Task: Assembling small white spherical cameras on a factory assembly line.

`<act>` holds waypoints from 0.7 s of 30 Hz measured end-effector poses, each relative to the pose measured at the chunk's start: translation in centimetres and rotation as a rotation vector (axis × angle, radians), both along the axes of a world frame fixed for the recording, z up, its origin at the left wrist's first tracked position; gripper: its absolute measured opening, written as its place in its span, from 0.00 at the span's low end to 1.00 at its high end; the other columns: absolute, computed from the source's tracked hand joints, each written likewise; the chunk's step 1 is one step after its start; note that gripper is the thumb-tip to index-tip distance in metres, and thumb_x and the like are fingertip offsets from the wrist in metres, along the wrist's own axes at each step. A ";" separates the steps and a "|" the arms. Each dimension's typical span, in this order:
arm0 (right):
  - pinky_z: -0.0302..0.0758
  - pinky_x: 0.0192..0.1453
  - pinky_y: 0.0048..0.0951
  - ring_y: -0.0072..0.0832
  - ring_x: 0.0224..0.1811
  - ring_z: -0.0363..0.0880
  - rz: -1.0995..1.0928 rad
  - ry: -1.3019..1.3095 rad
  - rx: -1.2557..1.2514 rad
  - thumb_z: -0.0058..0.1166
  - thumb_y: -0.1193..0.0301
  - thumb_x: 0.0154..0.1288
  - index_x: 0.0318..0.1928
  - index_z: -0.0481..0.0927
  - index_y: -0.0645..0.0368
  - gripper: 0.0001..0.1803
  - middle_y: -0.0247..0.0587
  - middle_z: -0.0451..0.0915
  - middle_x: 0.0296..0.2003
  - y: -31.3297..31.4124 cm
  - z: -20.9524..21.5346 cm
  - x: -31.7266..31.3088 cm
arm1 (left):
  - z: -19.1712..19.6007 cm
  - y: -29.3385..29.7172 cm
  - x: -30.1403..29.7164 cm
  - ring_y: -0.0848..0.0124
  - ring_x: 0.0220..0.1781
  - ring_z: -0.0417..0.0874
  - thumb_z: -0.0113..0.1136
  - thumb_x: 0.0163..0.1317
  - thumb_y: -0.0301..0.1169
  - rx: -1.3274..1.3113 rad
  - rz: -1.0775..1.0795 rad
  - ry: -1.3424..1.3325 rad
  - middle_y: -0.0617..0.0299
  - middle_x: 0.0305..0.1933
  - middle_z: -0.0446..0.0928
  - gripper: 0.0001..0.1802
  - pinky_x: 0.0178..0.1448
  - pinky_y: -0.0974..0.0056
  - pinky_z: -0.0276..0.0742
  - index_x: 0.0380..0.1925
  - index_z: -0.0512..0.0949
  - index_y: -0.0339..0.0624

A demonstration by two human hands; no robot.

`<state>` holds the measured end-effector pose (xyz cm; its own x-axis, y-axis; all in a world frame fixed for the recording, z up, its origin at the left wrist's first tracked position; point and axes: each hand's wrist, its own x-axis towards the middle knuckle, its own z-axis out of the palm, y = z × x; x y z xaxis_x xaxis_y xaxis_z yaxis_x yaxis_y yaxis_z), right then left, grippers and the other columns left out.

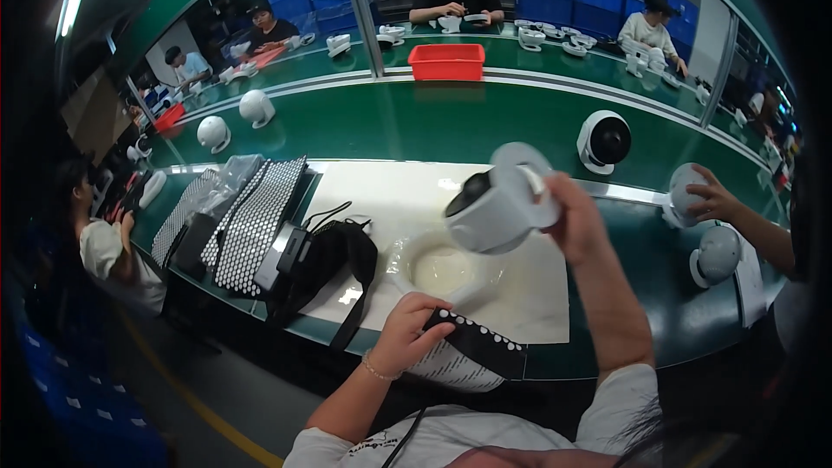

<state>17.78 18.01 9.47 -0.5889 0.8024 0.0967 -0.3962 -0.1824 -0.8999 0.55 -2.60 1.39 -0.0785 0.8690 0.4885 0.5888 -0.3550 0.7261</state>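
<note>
White shirt [442, 429] closest to me; beyond it, the person's right hand [579, 224] grips a white security camera [494, 224] by its round base, tilted above the cream mat [539, 312], while the left hand [412, 334] pinches a black sheet of white dots [487, 343].

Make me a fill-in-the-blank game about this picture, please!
1. The left hand holds a black sheet dotted with ____ circles.
2. The raised hand gripping the white device is the person's ____ one.
3. The plastic tray near the top middle is coloured ____.
4. The table under the pale mat is ____.

Missing words: white; right; red; green.
</note>
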 end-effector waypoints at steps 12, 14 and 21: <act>0.75 0.36 0.29 0.31 0.33 0.79 0.264 -0.443 0.172 0.45 0.61 0.63 0.54 0.63 0.63 0.24 0.42 0.76 0.34 -3.8 -1.7 -2.8 | -0.6 -0.5 -0.4 0.67 0.36 0.75 0.60 0.50 0.27 0.095 0.124 -0.264 0.55 0.38 0.76 0.09 0.41 0.68 0.69 0.19 0.73 0.31; 0.72 0.35 0.30 0.32 0.31 0.78 -0.048 -0.900 0.889 0.51 0.58 0.59 0.45 0.72 0.64 0.22 0.42 0.78 0.27 -4.4 0.4 -2.3 | -0.4 -1.0 -0.4 0.69 0.36 0.75 0.59 0.51 0.27 0.132 0.210 -0.299 0.56 0.37 0.76 0.08 0.40 0.70 0.69 0.22 0.76 0.31; 0.68 0.41 0.34 0.36 0.36 0.75 0.119 -0.611 1.304 0.60 0.56 0.47 0.42 0.74 0.58 0.25 0.41 0.77 0.34 -9.7 2.8 -0.3 | 1.5 -1.8 0.2 0.71 0.35 0.73 0.61 0.51 0.30 0.298 0.386 -0.250 0.55 0.38 0.75 0.11 0.38 0.72 0.67 0.20 0.74 0.32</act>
